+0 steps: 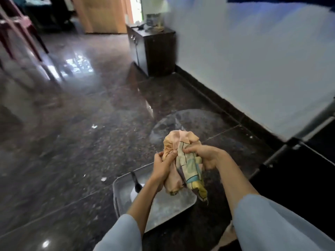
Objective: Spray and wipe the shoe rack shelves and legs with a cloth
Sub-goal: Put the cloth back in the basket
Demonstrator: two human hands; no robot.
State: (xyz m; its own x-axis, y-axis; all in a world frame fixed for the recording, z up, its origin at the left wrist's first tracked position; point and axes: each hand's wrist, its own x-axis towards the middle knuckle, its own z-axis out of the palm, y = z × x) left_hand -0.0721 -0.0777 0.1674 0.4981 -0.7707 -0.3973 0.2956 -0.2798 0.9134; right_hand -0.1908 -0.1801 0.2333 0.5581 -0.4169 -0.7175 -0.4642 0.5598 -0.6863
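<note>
A crumpled patterned cloth (183,160), peach with yellow and light-blue patches, is bunched between both hands above a metal tray. My left hand (164,164) grips its left side with curled fingers. My right hand (204,155) pinches and grips the right side. The shoe rack (297,140) shows only partly at the right edge, as grey metal bars beside the white wall. No spray bottle is clearly visible.
A shallow metal tray (174,207) lies on the dark polished floor under my hands, with a dark-handled object (136,182) in it. A dark wooden cabinet (154,51) stands against the wall farther back. Maroon plastic chairs (18,33) stand at far left. Small scraps litter the floor.
</note>
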